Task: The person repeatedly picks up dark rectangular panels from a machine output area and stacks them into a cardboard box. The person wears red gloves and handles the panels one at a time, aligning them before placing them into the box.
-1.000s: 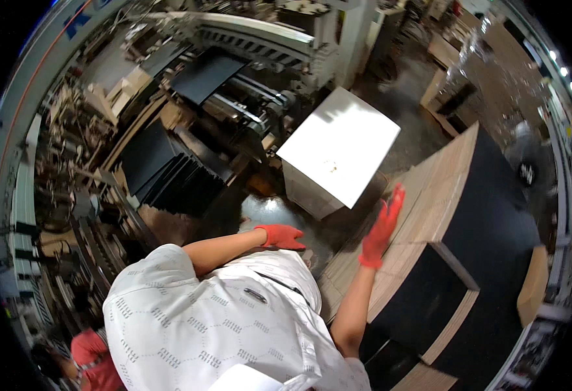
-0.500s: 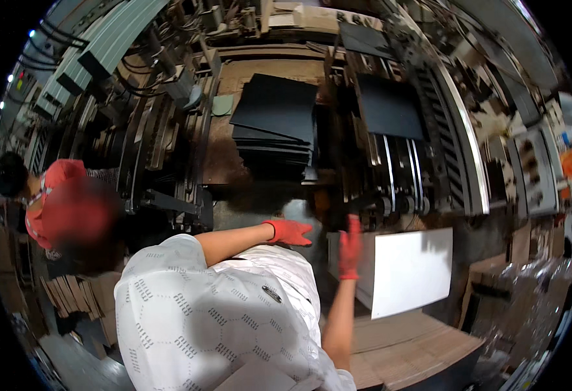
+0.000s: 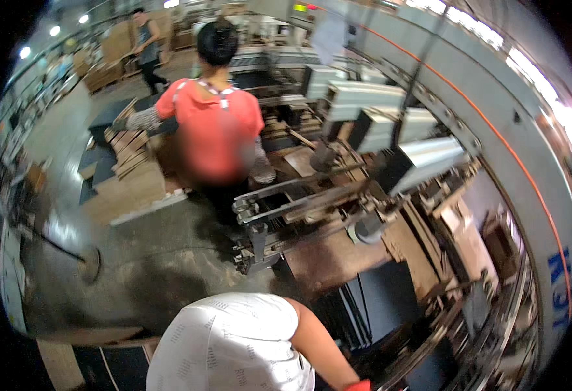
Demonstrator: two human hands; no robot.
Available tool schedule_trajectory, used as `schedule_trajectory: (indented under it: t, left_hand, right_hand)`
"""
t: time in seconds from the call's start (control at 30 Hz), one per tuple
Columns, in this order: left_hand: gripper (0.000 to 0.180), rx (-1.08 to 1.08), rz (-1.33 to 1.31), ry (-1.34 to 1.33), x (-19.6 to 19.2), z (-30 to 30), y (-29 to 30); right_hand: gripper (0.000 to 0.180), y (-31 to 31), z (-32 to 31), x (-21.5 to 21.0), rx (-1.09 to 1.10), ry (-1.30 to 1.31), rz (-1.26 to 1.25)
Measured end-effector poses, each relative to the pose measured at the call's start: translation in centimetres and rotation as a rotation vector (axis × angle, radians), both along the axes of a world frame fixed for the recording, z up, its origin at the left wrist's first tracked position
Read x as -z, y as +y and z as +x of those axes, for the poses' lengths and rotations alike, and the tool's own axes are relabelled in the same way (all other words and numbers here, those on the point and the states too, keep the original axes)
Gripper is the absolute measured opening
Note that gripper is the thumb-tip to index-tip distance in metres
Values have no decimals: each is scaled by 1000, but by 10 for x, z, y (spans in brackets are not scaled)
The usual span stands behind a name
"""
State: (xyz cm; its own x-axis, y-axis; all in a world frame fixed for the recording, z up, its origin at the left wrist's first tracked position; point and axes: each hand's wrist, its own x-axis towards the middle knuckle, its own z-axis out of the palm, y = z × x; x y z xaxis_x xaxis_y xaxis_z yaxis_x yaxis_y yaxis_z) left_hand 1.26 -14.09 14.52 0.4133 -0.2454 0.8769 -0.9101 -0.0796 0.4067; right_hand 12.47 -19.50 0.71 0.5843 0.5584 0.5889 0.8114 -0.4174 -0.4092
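Note:
My left arm reaches toward the lower edge, where only the cuff of a red glove on my left hand (image 3: 359,386) shows. Its fingers are cut off by the picture's edge, so what it holds, if anything, is hidden. Closest to that arm is a stack of dark flat panels (image 3: 383,303), lying beyond it on a brown board (image 3: 328,260). More dark panel surface (image 3: 432,368) shows to the right of the glove. My right hand is outside the picture.
A co-worker in a red top (image 3: 217,130) stands ahead beside machine rails (image 3: 299,199), one hand near stacked brown boards (image 3: 126,153). Another person (image 3: 148,49) is farther back. A grey machine beam with an orange cable (image 3: 494,124) crosses the right side. Concrete floor (image 3: 155,260) lies left.
My view has swung left and up, bringing the co-worker toward the middle. Both gloved hands showed before; now just the left cuff remains, and the white box at right is out of view.

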Motion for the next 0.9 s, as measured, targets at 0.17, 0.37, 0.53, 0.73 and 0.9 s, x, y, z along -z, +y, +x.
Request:
schedule_trajectory:
  t: [0.17, 0.37, 0.53, 0.73, 0.9]
  left_hand:
    - [30, -86, 56, -6, 0, 27, 11]
    - [27, -149, -21, -12, 8, 53, 6]
    - [25, -289, -42, 38, 9, 64, -15]
    - [34, -1630, -213, 742, 162, -3, 143]
    - [62, -2041, -241, 1333, 254, -10, 263]
  right_hand:
    - [22, 35, -1, 18, -40, 9, -118]
    - [20, -5, 72, 53, -69, 69, -237]
    - [18, -119, 221, 133, 63, 301, -447]
    - [30, -103, 167, 61, 130, 178, -204]
    - [31, -106, 169, 57, 110, 210, -142]
